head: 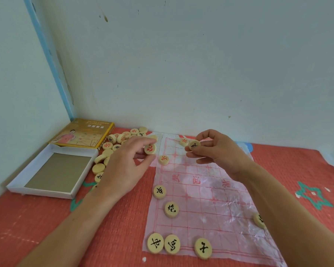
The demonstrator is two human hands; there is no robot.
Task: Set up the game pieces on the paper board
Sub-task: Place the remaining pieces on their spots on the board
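We judge the setup early: the thin, crinkled red-gridded paper board (pixel 210 218) holds six black-lettered pale wooden discs (pixel 171 209) on its near half and two red-lettered discs (pixel 164 159) at the far end. Our left hand (pixel 121 166) pinches a red-lettered disc (pixel 150 149) at the far left corner. Our right hand (pixel 220 153) pinches a black-lettered disc (pixel 194 145) above the far edge, and a loose heap of discs (pixel 106 152) waits to the left.

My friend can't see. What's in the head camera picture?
The left hand pinches a round wooden piece with a red mark, the right hand a round wooden piece with a black mark, near a pink paper board on red cloth. More pieces sit on the board; a loose pile lies left.
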